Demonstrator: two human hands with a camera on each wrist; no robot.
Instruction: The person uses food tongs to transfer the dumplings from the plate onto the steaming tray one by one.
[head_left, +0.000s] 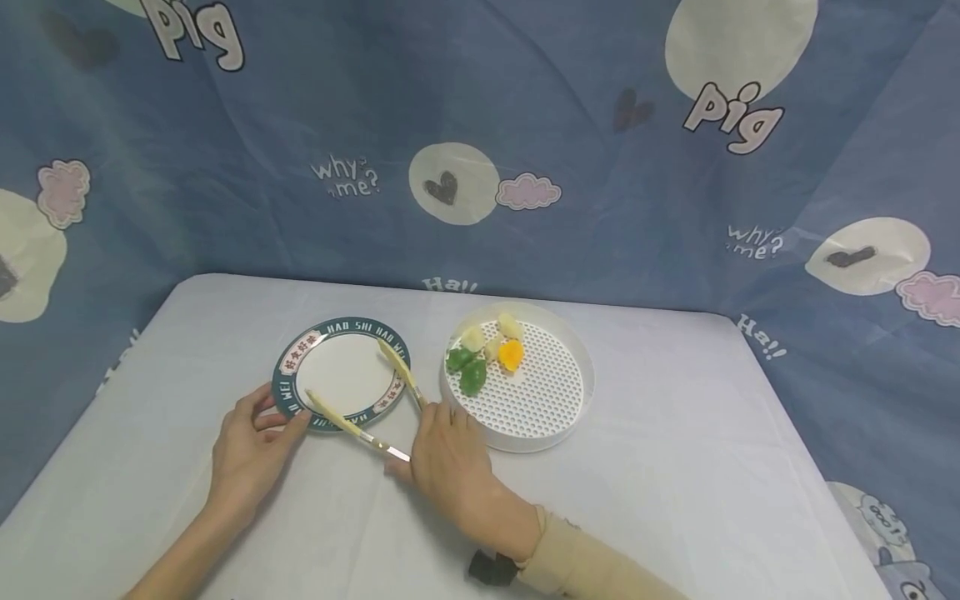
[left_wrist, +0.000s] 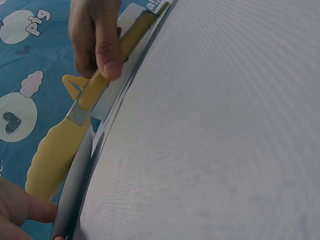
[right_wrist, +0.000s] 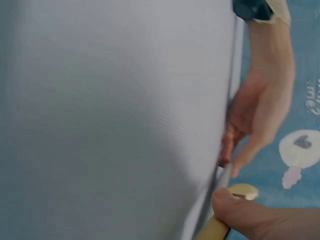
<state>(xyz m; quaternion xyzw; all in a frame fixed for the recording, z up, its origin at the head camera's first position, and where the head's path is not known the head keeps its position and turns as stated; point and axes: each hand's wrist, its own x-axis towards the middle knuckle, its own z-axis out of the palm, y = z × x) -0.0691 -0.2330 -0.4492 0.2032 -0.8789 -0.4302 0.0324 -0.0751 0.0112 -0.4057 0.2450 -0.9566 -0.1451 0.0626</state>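
My left hand (head_left: 251, 454) grips the near left rim of a round plate (head_left: 348, 371), white with a dark green lettered border. My right hand (head_left: 457, 467) holds tongs (head_left: 347, 427) with metal arms and yellow ends. Their two ends stand wide apart over the plate, with nothing between them. In the left wrist view the scalloped yellow end (left_wrist: 55, 155) shows beside the plate's edge (left_wrist: 75, 182). Right of the plate sits a round white perforated tray (head_left: 547, 383). Green pieces (head_left: 472, 377), a yellow-orange piece (head_left: 511, 355) and pale pieces (head_left: 473, 337) lie in its left part.
A white cloth covers the table (head_left: 675, 467). Behind it hangs a blue printed curtain (head_left: 585, 242), which also runs down both sides. Next to the right sleeve cuff is a small black object (head_left: 492, 569).
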